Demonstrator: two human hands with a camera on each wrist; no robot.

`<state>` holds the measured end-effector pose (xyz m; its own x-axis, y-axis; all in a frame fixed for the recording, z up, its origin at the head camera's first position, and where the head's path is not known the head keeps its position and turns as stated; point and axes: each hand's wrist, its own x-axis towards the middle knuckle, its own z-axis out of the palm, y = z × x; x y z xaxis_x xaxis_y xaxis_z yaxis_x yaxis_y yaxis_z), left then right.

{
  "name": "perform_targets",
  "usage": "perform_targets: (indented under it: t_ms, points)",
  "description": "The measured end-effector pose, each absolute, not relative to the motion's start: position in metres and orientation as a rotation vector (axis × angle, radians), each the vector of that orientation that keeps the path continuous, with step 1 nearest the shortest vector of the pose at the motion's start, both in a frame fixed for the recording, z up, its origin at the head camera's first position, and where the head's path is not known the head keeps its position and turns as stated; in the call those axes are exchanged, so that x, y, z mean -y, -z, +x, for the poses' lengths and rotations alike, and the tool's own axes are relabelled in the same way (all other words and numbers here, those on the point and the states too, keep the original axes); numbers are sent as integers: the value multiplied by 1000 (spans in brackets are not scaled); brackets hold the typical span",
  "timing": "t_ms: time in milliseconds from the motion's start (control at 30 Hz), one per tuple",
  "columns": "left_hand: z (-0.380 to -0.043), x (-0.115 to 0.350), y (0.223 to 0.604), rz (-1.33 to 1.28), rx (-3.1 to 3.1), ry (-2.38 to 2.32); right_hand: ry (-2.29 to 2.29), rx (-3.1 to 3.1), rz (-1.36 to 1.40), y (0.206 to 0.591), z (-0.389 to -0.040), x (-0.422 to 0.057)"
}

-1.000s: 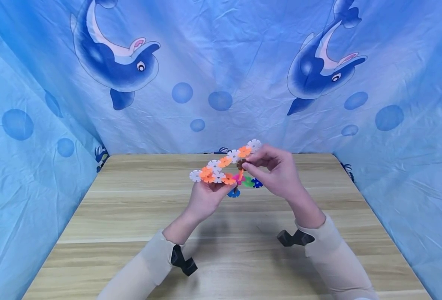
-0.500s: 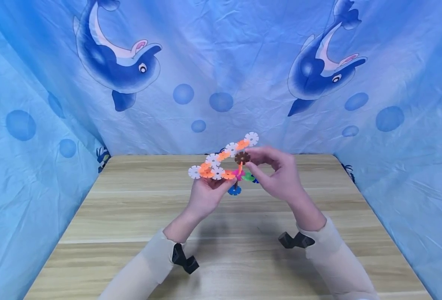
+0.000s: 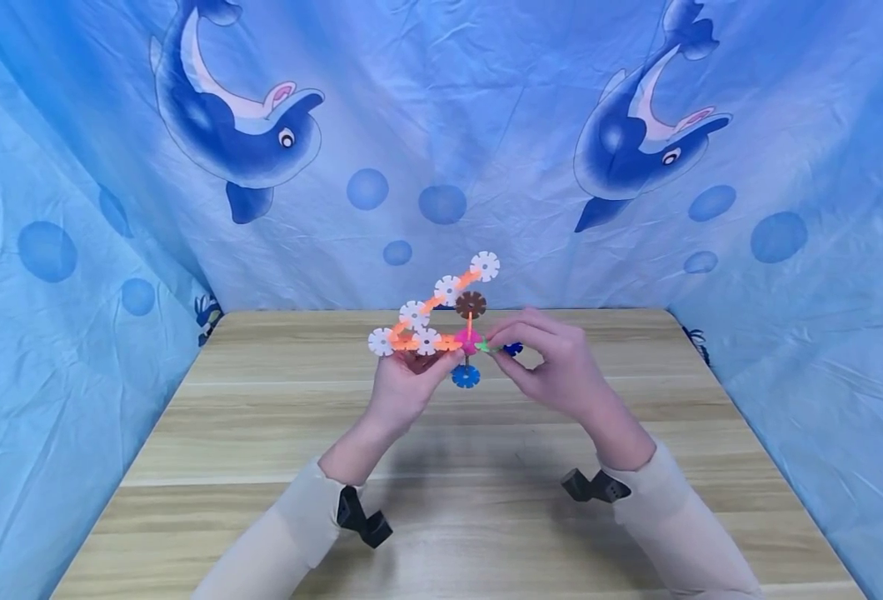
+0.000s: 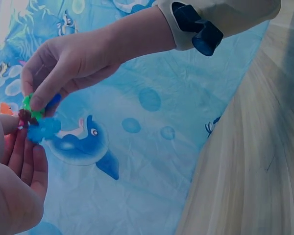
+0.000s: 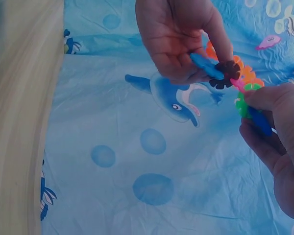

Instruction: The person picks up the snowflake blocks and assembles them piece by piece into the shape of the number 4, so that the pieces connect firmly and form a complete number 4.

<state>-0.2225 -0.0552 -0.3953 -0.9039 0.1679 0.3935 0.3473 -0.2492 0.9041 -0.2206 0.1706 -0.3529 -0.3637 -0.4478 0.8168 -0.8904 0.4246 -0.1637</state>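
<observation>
A model of interlocking plastic snowflake discs is held up above the table. White discs and orange discs alternate in a bent chain to the left of a pink disc. Above the pink disc stands a brown disc on an orange one; below it a light blue disc hangs from another brown disc. My left hand grips the chain from beneath, thumb by the pink disc. With thumb and fingers, my right hand pinches the green disc, which joins a dark blue disc.
The wooden table spreads below both hands. A blue curtain printed with dolphins encloses its back and sides. Each sleeved forearm carries a black wrist camera.
My right hand has let go of the upper brown disc, moved down and taken the green disc. The model has turned slightly and shifted left in my left hand.
</observation>
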Motion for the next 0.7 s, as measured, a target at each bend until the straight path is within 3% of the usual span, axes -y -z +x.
perform_targets:
  t_ms: [267, 700]
  points:
    - [-225, 76, 406, -472, 1930, 2273, -835, 2007, 1082, 357, -220, -184]
    - [-223, 105, 418, -669, 2054, 1856, -888, 2106, 1037, 384, -223, -197]
